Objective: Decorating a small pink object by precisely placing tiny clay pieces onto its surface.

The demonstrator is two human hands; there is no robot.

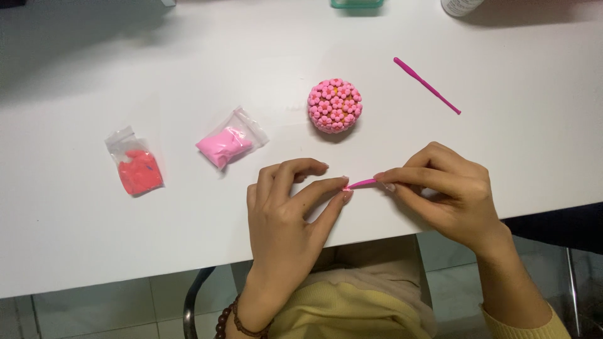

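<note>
My right hand (443, 191) pinches a thin pink modelling tool (362, 183) whose tip points left at my left hand's fingertips. My left hand (286, 213) holds a tiny pink clay piece (345, 186) between thumb and forefinger, right at the tool's tip. Beyond the hands, a round ball covered in small pink clay flowers (335, 105) sits on the white table (125, 251).
A second pink stick tool (427, 85) lies at the right rear. A small clear bag of pink clay (229, 143) and one of red clay (137, 168) lie to the left. A green container (357, 3) and a white bottle (461, 6) stand at the far edge.
</note>
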